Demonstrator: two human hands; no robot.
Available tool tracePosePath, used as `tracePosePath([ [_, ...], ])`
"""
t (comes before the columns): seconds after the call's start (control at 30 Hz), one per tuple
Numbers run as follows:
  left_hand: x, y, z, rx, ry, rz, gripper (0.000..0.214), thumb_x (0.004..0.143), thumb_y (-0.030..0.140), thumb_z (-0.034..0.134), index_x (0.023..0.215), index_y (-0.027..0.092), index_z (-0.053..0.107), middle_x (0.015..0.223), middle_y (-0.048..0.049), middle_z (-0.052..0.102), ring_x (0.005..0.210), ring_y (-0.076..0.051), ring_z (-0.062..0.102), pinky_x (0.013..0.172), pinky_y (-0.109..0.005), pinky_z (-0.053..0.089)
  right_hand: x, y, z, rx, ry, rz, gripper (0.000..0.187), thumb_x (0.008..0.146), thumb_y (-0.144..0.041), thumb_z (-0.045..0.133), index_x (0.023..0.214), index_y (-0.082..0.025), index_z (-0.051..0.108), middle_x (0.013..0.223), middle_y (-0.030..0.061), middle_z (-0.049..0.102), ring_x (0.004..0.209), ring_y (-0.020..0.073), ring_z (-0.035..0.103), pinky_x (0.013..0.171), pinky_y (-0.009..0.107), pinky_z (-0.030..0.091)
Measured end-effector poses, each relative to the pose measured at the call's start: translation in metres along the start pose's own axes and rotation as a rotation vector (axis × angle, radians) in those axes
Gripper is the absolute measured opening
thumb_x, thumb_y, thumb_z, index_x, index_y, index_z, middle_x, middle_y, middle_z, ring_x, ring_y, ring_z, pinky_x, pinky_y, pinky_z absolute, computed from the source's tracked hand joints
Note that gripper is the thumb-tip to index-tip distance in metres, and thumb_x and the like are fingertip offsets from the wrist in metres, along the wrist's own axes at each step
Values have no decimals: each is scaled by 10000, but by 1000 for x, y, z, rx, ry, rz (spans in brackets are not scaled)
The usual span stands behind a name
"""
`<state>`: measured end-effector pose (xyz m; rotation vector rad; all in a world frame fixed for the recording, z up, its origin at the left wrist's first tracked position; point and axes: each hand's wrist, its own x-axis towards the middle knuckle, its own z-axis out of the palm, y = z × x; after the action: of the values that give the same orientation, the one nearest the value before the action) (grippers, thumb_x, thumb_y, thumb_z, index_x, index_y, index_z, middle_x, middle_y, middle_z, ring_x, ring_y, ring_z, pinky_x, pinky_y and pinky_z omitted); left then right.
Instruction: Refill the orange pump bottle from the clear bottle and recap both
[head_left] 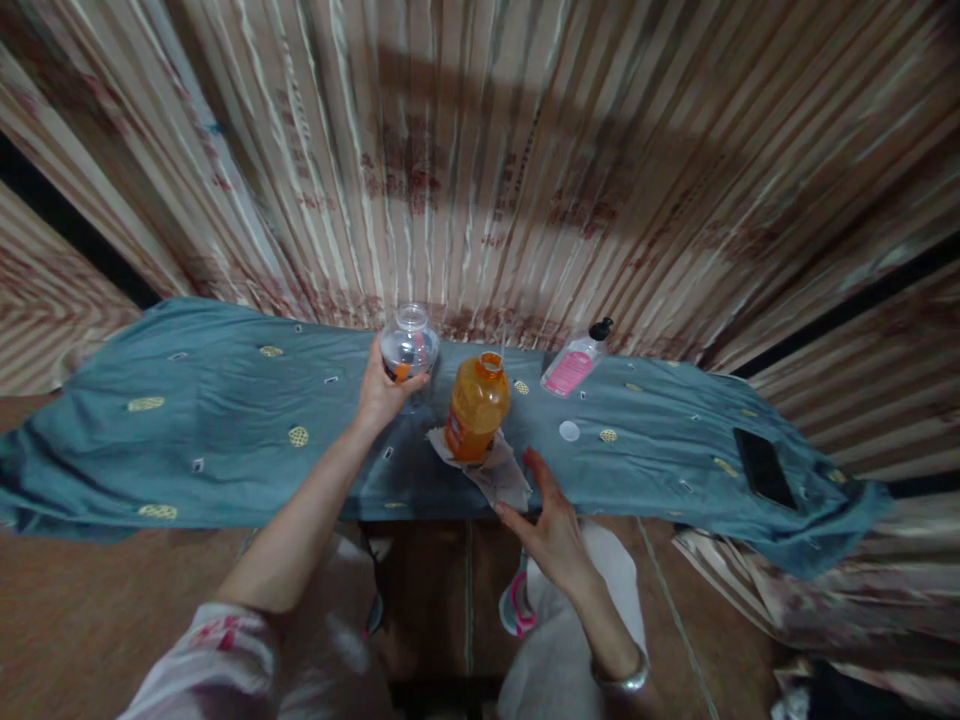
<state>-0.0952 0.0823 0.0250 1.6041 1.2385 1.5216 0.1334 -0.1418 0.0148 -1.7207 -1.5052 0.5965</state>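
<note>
My left hand (388, 392) is wrapped round a clear plastic bottle (410, 340) with an open mouth, near the back edge of the cloth. To its right an uncapped orange bottle (476, 408) stands on a crumpled white tissue (504, 474). My right hand (546, 520) is by the table's front edge with thumb and fingers apart. Its fingertips are near the tissue's right corner; whether they touch it I cannot tell. A small white round disc (569, 431), perhaps a cap, lies beyond my right fingers.
A clear pump bottle (574, 362) with a pink label and black top sits at the back right. A black phone (763, 468) lies near the right end of the teal patterned cloth (240, 440). Behind the narrow table hangs a pleated curtain (465, 150).
</note>
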Motion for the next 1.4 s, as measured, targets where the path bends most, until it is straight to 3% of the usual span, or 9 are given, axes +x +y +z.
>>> tracePosePath([
  [0.27,-8,-1,-8,-36,0,-63,1027,529,287,872,1409,216,348,1251,-87,626,1087,-234,647,998,-395,495,11,22,-9,-16,56,39,841,802,-522,642,1482,-138,330,1452,201,510,1342,308,502,1110,521,406],
  [0.5,-9,-1,-4,-41,20,-101,933,526,212,855,1350,191,417,1149,-70,664,970,-213,682,933,-388,536,19,34,-11,-30,63,66,852,796,-524,634,1478,-116,327,1433,213,525,1325,302,520,1105,505,411],
  [0.73,-8,-5,-2,-72,36,-54,965,520,175,865,1372,208,412,1307,-101,590,1188,-244,606,1037,-381,479,31,47,-26,-112,102,66,820,804,-508,599,1480,-136,323,1430,204,532,1313,303,532,1078,520,427],
  [1.2,-6,-9,-4,-52,9,-57,967,541,200,849,1393,222,392,1333,-116,580,1177,-263,609,1040,-440,477,60,83,-45,-274,203,43,820,782,-572,584,1427,-104,392,1354,227,586,1241,328,583,1017,502,465],
  [1.4,-23,2,-19,87,99,-55,1037,571,241,854,1459,231,319,1533,-154,378,1425,-321,375,1169,-500,321,83,98,-47,-415,200,72,816,779,-510,601,1429,-78,363,1402,245,541,1299,319,538,1051,477,441],
])
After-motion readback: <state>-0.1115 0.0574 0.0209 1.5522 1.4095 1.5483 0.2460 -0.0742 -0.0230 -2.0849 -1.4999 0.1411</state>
